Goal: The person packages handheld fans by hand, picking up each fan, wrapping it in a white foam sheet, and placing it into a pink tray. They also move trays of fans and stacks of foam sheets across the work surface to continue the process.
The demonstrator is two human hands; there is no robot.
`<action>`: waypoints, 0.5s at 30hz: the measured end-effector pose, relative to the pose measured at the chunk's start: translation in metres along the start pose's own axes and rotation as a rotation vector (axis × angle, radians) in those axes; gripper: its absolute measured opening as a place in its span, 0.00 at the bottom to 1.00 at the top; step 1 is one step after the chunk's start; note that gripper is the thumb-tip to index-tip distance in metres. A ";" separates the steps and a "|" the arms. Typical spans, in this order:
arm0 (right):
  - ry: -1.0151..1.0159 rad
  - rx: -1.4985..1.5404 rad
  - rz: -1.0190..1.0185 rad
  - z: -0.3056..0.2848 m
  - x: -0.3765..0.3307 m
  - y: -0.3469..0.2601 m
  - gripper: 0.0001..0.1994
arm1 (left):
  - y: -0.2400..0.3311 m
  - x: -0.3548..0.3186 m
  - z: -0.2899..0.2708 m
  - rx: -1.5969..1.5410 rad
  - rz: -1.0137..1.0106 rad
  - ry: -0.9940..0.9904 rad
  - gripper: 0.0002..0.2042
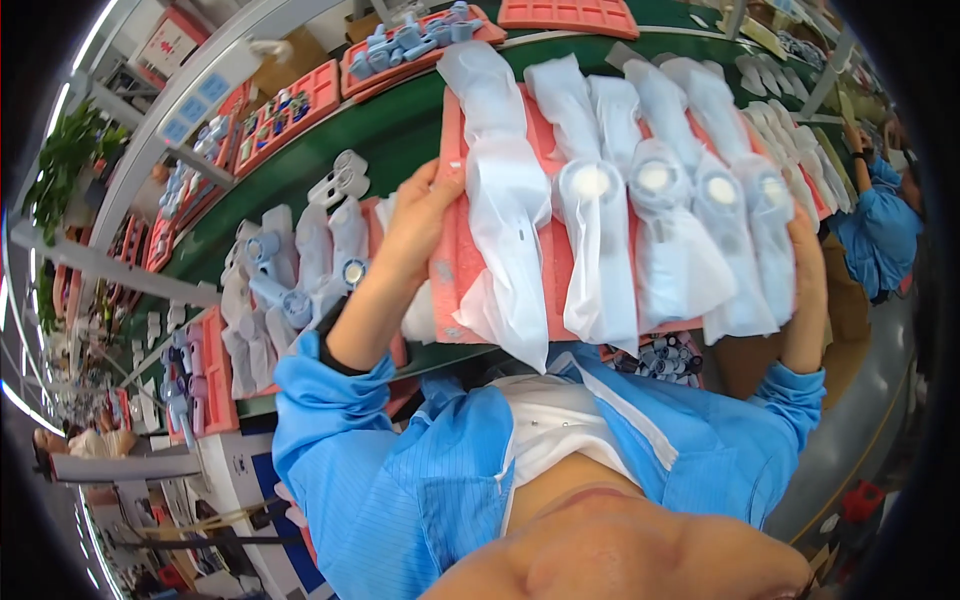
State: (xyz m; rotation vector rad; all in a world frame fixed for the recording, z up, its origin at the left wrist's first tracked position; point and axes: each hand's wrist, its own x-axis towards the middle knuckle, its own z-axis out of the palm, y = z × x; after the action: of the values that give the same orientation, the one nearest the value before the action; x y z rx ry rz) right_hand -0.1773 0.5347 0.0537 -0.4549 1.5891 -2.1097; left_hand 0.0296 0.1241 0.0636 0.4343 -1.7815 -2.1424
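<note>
Tray [455,268] spans between: left hand [424,208] grips its nine-o'clock edge, right hand [807,262] its three. Packets [656,212] aboard run roughly twelve-to-six.

Leafy plant [72,160] far left — blue-clad co-worker [876,232] far right.

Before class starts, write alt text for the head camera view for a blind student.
A person's left hand and right hand hold opposite sides of a red tray bearing pale wrapped devices. A green work surface with other trays lies beyond.
</note>
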 end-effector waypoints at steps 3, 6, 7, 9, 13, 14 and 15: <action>-0.111 0.035 -0.041 -0.018 -0.014 -0.018 0.20 | 0.045 -0.045 -0.018 0.049 0.063 -0.036 0.16; -0.129 -0.093 -0.260 0.018 -0.060 -0.046 0.21 | 0.092 -0.087 -0.040 0.297 0.168 -0.150 0.17; -0.091 -0.265 -0.414 0.047 -0.077 -0.055 0.21 | 0.109 -0.101 -0.043 0.359 0.194 -0.164 0.17; -0.063 -0.504 -0.645 0.094 -0.095 -0.074 0.22 | 0.137 -0.127 -0.048 0.401 0.226 -0.150 0.17; -0.255 -0.547 -0.725 0.150 -0.085 -0.108 0.21 | 0.179 -0.178 -0.057 0.462 0.310 -0.106 0.16; -0.292 -0.537 -0.740 0.159 -0.082 -0.124 0.21 | 0.191 -0.191 -0.060 0.462 0.341 -0.075 0.16; -0.352 -0.523 -0.741 0.174 -0.070 -0.132 0.20 | 0.202 -0.200 -0.071 0.451 0.369 -0.024 0.16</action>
State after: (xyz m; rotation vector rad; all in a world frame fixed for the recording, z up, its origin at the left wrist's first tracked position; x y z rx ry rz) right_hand -0.0497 0.4621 0.2295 -1.7078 1.9194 -1.8577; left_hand 0.2508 0.1128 0.2554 0.1603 -2.1621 -1.5054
